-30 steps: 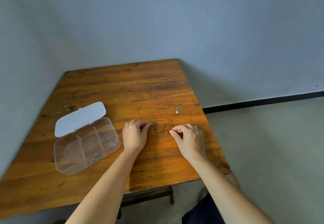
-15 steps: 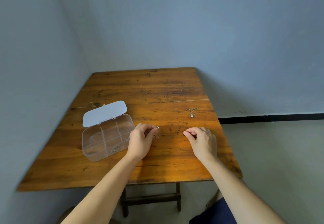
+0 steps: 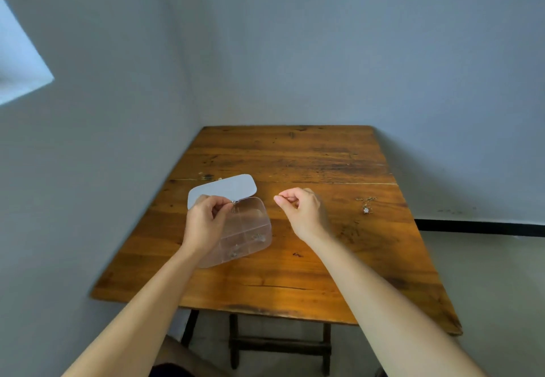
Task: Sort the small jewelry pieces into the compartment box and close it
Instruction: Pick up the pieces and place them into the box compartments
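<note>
The compartment box (image 3: 244, 229) sits on the worktop toward its left side, clear plastic with rounded corners, divided inside by thin walls; its lid (image 3: 222, 190) is a pale opaque panel, swung open and lying back behind the box along the far edge. Two small silvery pieces (image 3: 257, 237) rest in the near compartments, one toward the right wall, another (image 3: 234, 254) nearer the front; their exact shape is too small to tell. A tiny metallic piece (image 3: 234, 202) is pinched above the far compartments, near the hinge. Well apart, at the right side of the worktop, lies a fine chain with a pale stone pendant (image 3: 366, 209), loosely spread.
</note>
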`<action>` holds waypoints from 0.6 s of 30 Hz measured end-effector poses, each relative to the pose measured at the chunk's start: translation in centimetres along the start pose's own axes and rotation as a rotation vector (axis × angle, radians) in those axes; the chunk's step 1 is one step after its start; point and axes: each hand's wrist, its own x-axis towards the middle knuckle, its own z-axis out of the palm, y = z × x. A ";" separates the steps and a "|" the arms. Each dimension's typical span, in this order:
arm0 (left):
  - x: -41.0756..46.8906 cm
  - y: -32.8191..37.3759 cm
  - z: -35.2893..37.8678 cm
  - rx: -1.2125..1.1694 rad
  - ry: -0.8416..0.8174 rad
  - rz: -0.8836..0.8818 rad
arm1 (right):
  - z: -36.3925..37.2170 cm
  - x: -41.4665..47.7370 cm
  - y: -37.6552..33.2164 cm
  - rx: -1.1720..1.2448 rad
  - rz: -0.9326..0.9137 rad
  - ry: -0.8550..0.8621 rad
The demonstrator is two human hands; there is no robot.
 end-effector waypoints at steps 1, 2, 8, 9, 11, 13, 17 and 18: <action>0.2 -0.5 -0.1 0.022 0.002 -0.011 | 0.7 0.3 -0.6 0.002 -0.009 -0.023; 0.3 -1.0 -0.1 0.035 0.002 -0.023 | 1.5 0.6 -1.1 -0.003 -0.020 -0.043; 0.5 -2.5 0.6 0.070 -0.033 -0.063 | 5.0 1.2 -2.1 -0.119 -0.055 -0.168; 0.4 -2.5 0.6 0.071 -0.046 -0.061 | 5.3 1.3 -2.0 -0.128 -0.056 -0.180; 0.5 -2.6 0.5 0.065 -0.061 -0.062 | 5.6 1.5 -1.8 -0.115 -0.041 -0.187; 0.5 -2.8 0.3 0.074 -0.079 -0.064 | 5.6 1.8 -1.6 -0.057 -0.007 -0.184; 0.4 -3.2 0.1 0.121 -0.139 -0.060 | 5.1 1.5 -1.4 0.039 0.017 -0.182; 0.3 -3.1 0.2 0.146 -0.141 -0.059 | 4.7 1.2 -1.3 0.053 0.018 -0.179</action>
